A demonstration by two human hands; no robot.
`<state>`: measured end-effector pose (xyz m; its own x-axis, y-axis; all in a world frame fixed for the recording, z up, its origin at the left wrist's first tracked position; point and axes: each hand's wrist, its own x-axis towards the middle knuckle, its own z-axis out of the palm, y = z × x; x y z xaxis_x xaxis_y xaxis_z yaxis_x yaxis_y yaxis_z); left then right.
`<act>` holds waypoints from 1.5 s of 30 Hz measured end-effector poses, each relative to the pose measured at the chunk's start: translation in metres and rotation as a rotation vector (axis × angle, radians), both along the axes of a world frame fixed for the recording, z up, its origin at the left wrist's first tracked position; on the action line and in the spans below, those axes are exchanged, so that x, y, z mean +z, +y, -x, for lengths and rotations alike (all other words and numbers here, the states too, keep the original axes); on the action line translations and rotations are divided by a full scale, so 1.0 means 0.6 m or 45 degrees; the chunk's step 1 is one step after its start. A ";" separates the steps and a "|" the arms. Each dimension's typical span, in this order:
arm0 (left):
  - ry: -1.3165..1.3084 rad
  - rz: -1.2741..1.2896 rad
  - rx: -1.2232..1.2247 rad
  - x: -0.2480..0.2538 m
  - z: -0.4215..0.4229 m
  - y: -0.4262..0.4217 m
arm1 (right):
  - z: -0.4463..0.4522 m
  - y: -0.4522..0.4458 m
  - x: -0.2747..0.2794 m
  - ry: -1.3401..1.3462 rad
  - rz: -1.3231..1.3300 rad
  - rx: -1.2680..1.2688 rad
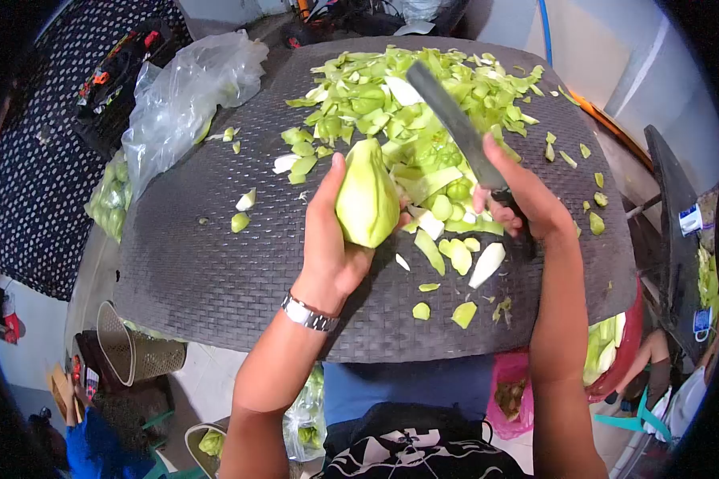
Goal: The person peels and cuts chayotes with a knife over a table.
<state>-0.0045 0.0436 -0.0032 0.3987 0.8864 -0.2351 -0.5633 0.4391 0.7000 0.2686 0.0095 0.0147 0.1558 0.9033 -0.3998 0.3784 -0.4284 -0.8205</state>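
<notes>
A pale green chayote (367,195), with long peeled facets down its side, rests upright in my left hand (333,239). My fingers wrap round it, the thumb along its left side. In my right hand (523,195) is a knife (455,120), gripped by its dark handle, its broad grey blade pointing up and to the left. The blade is apart from the chayote. Beneath and beyond both hands lies a wide heap of green peelings (375,100), with small loose scraps in front of it.
The dark woven-pattern table (216,295) spans the middle. A clear plastic bag (192,96) hangs over its left edge, green produce in its lower part. Below are a beige basket (148,355), a pink bag (510,399) and a red basin (627,351). Other people sit at the lower left and right.
</notes>
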 end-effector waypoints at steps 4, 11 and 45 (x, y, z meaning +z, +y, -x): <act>-0.053 0.004 -0.005 -0.011 0.007 0.008 | 0.038 -0.026 0.026 0.548 -0.183 0.087; -0.125 0.050 -0.064 -0.005 0.013 0.006 | 0.031 -0.023 0.019 0.301 -0.141 -0.273; -0.227 -0.034 0.084 -0.023 0.009 0.003 | 0.169 -0.032 -0.035 -1.030 -1.372 0.303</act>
<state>-0.0102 0.0453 -0.0173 0.3730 0.9169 -0.1416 -0.7065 0.3797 0.5973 0.1671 -0.0094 -0.0063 -0.1936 0.7438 0.6397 0.8814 0.4182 -0.2195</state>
